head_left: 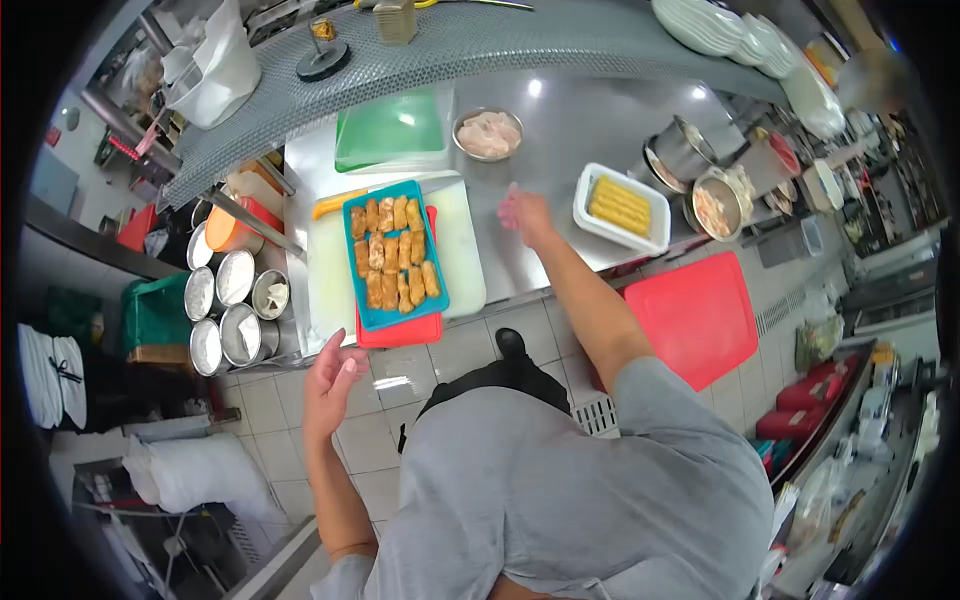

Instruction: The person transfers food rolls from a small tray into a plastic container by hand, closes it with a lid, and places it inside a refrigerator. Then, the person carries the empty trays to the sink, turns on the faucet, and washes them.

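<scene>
Steel desk (560, 140) fills the upper middle of the frame, above a tiled floor (480, 345). From my head view, the teal tray (380, 320) of browned rolls (388, 250) sits left of centre, over a red board (410, 334) and a white cutting board (460, 250). My left hand (333, 378), just off the tray's lower left corner, holds nothing, fingers apart. My right hand (528, 212), near the centre, seems empty; blur leaves me unable to tell whether its fingers are together. With the tray so near the desk's front edge, a knock from my left could tip rolls floorward. Reaching behind it, I might brush the yellow-handled knife (330, 207). Touching the raw-looking meat (488, 133), upper centre, then the yellow rolls (620, 205), right of centre, could carry juices across.
</scene>
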`<act>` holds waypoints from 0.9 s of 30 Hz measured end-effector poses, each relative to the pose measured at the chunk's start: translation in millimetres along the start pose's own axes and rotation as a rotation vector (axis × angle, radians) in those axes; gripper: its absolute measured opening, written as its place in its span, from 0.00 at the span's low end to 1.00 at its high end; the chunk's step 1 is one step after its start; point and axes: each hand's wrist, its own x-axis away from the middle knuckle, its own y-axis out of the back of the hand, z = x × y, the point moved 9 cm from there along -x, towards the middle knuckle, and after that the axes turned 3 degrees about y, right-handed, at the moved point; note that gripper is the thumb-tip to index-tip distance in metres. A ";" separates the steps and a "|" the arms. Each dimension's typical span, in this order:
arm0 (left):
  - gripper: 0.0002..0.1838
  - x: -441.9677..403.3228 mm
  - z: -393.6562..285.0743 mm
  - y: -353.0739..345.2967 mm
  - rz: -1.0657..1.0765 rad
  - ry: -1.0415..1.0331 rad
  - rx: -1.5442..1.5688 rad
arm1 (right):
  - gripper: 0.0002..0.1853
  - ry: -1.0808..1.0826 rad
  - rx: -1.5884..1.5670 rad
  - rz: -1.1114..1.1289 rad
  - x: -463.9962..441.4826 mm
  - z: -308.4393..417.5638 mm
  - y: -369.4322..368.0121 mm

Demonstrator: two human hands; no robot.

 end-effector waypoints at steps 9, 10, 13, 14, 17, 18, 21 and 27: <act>0.30 -9.1 -4.1 -48.8 -0.258 0.168 0.077 | 0.20 -0.019 -0.159 -0.091 -129.7 31.9 -17.7; 0.30 -11.7 -3.8 -51.7 -0.265 0.182 0.082 | 0.19 -0.006 -0.159 -0.103 -132.3 36.1 -18.5; 0.30 -18.6 -11.1 -57.2 -0.278 0.214 0.076 | 0.17 0.054 -0.248 -0.139 -147.3 21.1 8.2; 0.30 -20.4 -15.3 -56.7 -0.305 0.213 0.079 | 0.17 0.085 -0.287 -0.126 -155.1 20.2 13.3; 0.31 -26.7 -23.5 -50.3 -0.317 0.176 0.081 | 0.15 0.105 -0.420 -0.246 -147.1 22.6 52.3; 0.32 -26.5 -22.0 -44.5 -0.357 0.175 0.044 | 0.16 0.138 -0.451 -0.246 -157.0 15.9 66.7; 0.34 -32.7 -2.3 -25.5 -0.457 0.166 -0.114 | 0.16 0.179 -0.225 -0.192 -189.7 16.6 104.8; 0.36 -64.9 62.1 -3.5 -0.543 0.224 -0.384 | 0.12 0.034 -0.591 -0.519 -157.8 31.7 107.9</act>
